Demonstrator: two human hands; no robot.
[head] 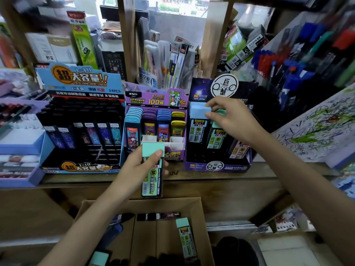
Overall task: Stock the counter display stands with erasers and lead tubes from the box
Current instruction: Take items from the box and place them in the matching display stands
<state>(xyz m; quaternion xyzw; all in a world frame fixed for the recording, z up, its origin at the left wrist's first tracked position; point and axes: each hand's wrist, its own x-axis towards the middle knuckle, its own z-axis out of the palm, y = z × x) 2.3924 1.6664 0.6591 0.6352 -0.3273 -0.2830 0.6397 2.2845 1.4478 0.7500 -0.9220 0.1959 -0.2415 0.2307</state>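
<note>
My left hand point(141, 164) grips a mint-capped lead tube point(152, 175) upright in front of the counter edge, above the cardboard box point(201, 227). My right hand point(228, 116) pinches the cap of another mint-capped lead tube point(216, 138) standing in the dark purple display stand point(219, 166) on the right. A light-blue-capped tube point(197, 129) stands beside it in that stand. In the box lie a further mint tube point(186, 239) and several dark tubes point(158, 215).
The purple middle stand point(155, 100) holds rows of coloured lead tubes. A blue stand point(80, 81) with dark tubes sits at the left. Pen racks point(299, 60) crowd the right, and a scribbled test sheet point(317, 127) leans nearby. Packaged pens stand behind the stands.
</note>
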